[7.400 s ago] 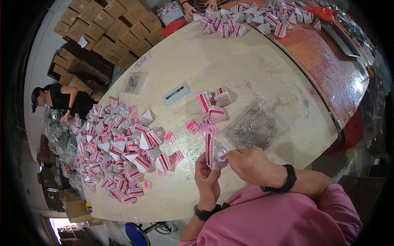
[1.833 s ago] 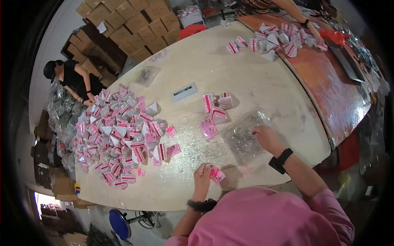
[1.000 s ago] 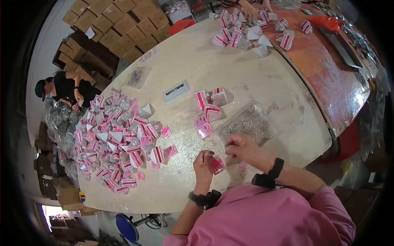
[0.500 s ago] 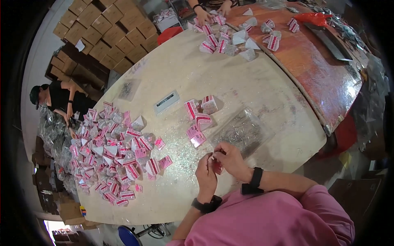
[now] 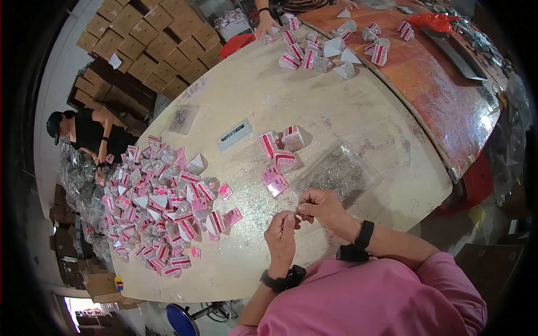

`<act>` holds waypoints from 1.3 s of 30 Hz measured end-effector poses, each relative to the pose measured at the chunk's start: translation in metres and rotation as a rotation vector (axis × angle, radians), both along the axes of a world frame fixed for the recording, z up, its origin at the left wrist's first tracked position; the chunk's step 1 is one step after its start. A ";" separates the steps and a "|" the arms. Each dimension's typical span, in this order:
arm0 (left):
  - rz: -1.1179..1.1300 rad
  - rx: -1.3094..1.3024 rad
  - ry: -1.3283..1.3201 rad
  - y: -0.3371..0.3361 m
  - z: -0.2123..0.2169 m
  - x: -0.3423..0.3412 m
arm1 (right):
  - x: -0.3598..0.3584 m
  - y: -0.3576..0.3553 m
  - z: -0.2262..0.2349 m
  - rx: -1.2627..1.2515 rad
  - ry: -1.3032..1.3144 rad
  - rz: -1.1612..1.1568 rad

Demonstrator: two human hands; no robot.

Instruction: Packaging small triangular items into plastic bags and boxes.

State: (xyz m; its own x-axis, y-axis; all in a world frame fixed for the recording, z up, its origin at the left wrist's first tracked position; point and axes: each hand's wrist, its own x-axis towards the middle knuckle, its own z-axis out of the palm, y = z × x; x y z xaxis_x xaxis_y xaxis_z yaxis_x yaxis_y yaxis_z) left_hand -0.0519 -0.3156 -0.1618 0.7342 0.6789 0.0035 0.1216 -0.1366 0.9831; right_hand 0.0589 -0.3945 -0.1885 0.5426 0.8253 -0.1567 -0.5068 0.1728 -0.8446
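My left hand (image 5: pixel 280 239) and my right hand (image 5: pixel 325 209) meet above the near table edge, thumbs and fingertips pinched together. A small pale bit shows between the fingertips, too small to name. Just beyond my right hand lies a clear shallow tray (image 5: pixel 376 178) of thin silvery pieces. Left of that tray stand a few clear wedge-shaped packs with pink-and-white bands, one of them a banded pack (image 5: pixel 284 161). A shiny pink card (image 5: pixel 274 181) lies flat in front of them.
A large heap of similar packs (image 5: pixel 162 207) covers the table's left side, where a person in black (image 5: pixel 89 134) stands. Farther back are a small white box (image 5: pixel 235 136) and another clear tray (image 5: pixel 183 119). Another person's hand (image 5: pixel 265 25) reaches among packs at the far edge.
The pink-red piece that showed beneath my fingers is no longer visible. My hands have shifted only slightly. At the far edge, the other person's hands have moved apart.
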 end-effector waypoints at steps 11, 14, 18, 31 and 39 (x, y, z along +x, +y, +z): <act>0.151 0.052 -0.094 0.001 0.011 -0.005 | 0.007 -0.009 0.014 0.011 -0.109 0.050; 0.160 0.014 -0.081 -0.005 0.013 -0.003 | 0.000 -0.006 0.008 0.052 -0.062 0.169; 0.134 0.302 -0.037 -0.007 0.006 -0.005 | -0.005 -0.006 0.007 0.022 0.002 0.154; -0.475 0.400 0.088 0.017 0.038 -0.013 | 0.006 -0.023 0.004 0.024 0.145 0.429; -0.438 0.898 0.168 0.004 0.039 -0.018 | 0.009 -0.024 -0.002 -0.017 0.173 0.448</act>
State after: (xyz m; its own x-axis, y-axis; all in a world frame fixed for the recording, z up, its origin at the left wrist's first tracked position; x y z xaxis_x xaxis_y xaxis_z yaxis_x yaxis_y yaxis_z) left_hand -0.0697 -0.3112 -0.1224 0.9559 0.1471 0.2542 0.0110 -0.8828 0.4696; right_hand 0.0681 -0.4187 -0.1906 0.0988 0.9685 -0.2284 -0.6613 -0.1077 -0.7424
